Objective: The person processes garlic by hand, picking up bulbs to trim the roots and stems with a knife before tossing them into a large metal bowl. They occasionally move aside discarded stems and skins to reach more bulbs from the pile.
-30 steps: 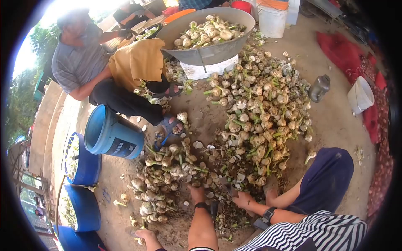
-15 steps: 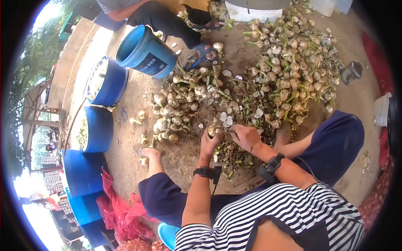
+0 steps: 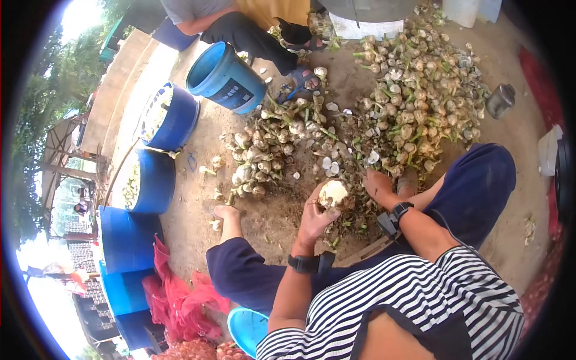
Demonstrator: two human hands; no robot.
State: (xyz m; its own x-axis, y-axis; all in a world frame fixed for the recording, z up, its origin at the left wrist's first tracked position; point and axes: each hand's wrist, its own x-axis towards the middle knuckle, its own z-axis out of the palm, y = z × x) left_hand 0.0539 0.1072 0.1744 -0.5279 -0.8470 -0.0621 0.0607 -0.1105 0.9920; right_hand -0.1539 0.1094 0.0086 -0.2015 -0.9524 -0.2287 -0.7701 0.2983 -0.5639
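Note:
My left hand (image 3: pixel 315 221) is wrapped round a garlic bulb (image 3: pixel 334 195), whose pale, flat cut face is turned up. To the right of it, my right hand (image 3: pixel 380 187) is closed, and a thin dark blade (image 3: pixel 360 167) seems to stick out past its fingers; its handle is hidden. Beyond my hands lies a small heap of garlic bulbs (image 3: pixel 264 147) with stubs of green stem. A much larger garlic pile (image 3: pixel 420 96) spreads to the far right. White peeled scraps (image 3: pixel 330 166) and dark trimmings lie on the ground just past the held bulb.
A blue bucket (image 3: pixel 231 81) stands tilted beside a seated co-worker's leg (image 3: pixel 258 39). Several blue tubs (image 3: pixel 157 180) line the left, some holding pale garlic. Red netting (image 3: pixel 180 294) lies lower left, near a light-blue basin (image 3: pixel 246 330). A metal canister (image 3: pixel 500 101) is at right.
My left hand has turned the garlic bulb so its pale cut face shows. My right hand has drawn away from it to the right. The whole view has shifted slightly.

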